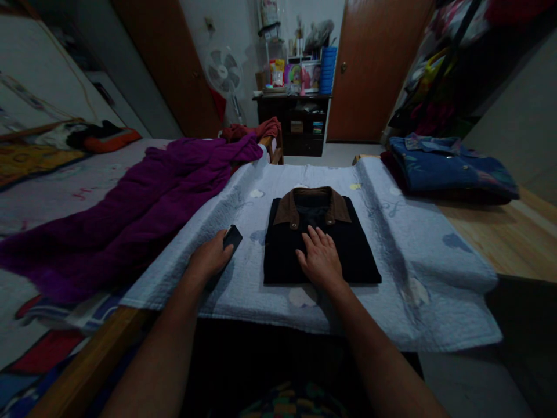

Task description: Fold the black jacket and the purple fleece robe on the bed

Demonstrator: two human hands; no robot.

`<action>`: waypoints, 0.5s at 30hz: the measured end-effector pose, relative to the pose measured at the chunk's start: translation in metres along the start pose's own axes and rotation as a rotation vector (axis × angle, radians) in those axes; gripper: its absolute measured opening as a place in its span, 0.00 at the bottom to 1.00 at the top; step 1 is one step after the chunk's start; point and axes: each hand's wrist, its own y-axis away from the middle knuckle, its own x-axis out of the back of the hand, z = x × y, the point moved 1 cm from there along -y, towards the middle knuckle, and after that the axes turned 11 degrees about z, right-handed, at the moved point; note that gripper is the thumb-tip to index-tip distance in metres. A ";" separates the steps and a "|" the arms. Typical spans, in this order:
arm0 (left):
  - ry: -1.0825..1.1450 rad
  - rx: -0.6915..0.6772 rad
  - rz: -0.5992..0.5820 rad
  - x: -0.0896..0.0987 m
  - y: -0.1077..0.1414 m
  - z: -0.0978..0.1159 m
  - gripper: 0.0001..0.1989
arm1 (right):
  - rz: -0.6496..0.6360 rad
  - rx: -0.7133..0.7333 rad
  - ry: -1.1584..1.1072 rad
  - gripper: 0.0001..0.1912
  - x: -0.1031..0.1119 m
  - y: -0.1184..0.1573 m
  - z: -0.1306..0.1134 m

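Note:
A black shirt with a brown collar (361,255) lies neatly folded on the light blue quilted cover (243,302), its collar pointing away from me. My right hand (319,255) rests palm down on the front of the shirt below the collar, fingers stretched out and slightly apart. Left of the shirt, my left hand (211,253) is closed around a dark, flat, phone-like object (233,236). The far end of that object sticks out past my fingers, and the rest is partly hidden by the hand and shadow.
On the right, folded blue denim clothing (448,165) sits on a wooden surface (487,232). A purple blanket (143,203) spreads over the bed (108,174) at left. Further back stand a white fan (223,71) and a dark cabinet (287,139) loaded with items.

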 end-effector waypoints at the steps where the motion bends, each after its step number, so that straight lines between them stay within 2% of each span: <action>1: 0.028 -0.005 0.010 0.000 -0.001 -0.001 0.25 | 0.003 0.000 0.002 0.26 0.000 0.000 0.000; 7: 0.105 -0.024 0.033 -0.002 -0.005 -0.007 0.25 | 0.014 0.007 0.009 0.26 -0.001 0.001 0.001; 10: 0.098 -0.035 0.003 -0.003 -0.005 -0.007 0.24 | 0.006 0.003 0.009 0.26 -0.001 0.000 0.001; 15: -0.061 0.000 -0.038 -0.003 -0.002 -0.005 0.33 | 0.009 0.002 0.007 0.26 -0.001 0.001 0.001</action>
